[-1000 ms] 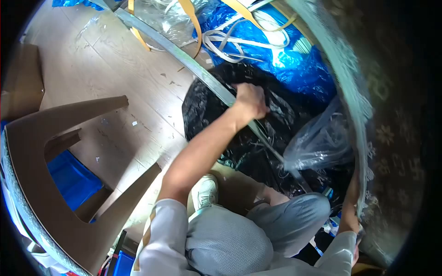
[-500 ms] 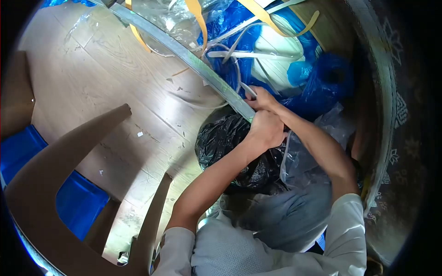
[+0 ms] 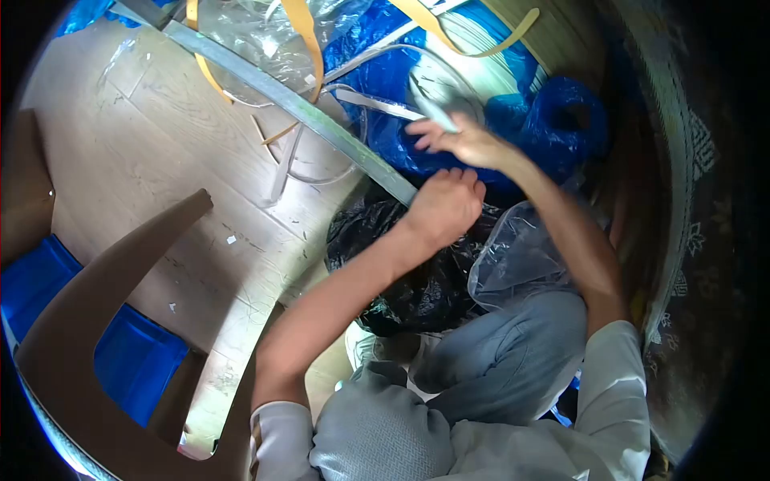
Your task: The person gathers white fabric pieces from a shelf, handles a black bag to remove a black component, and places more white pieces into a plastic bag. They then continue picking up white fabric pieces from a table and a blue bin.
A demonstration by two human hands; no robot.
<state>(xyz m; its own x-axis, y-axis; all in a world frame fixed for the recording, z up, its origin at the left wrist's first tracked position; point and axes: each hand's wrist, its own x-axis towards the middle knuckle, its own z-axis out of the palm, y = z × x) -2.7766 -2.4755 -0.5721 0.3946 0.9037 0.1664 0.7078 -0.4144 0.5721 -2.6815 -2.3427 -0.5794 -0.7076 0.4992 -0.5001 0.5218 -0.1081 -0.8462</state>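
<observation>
My left hand (image 3: 446, 205) is closed in a fist at the near end of a long grey metal bar (image 3: 281, 94). What its fingers hold is hidden. Above it, my right hand (image 3: 469, 144) has some fingers stretched out and is smeared by motion. A pale, narrow, blade-like object (image 3: 433, 111) sticks up from its thumb side, too blurred to name. Under both hands lie a black plastic bag (image 3: 401, 280) and a blue plastic bag (image 3: 553, 120). White strips (image 3: 375, 103) lie across the blue plastic behind the bar.
Yellow-orange strips (image 3: 308, 40) and clear plastic (image 3: 257, 32) lie at the top. A clear bag (image 3: 513, 256) sits by my knee. A brown chair frame (image 3: 120, 248) and blue panels (image 3: 140, 361) stand at left. A white strip (image 3: 284, 164) and scraps lie on the wooden floor (image 3: 176, 120).
My right hand has moved up and away from my left hand, raising the pale object. A white strip now shows on the floor left of the bar. My left hand stays by the bar's end.
</observation>
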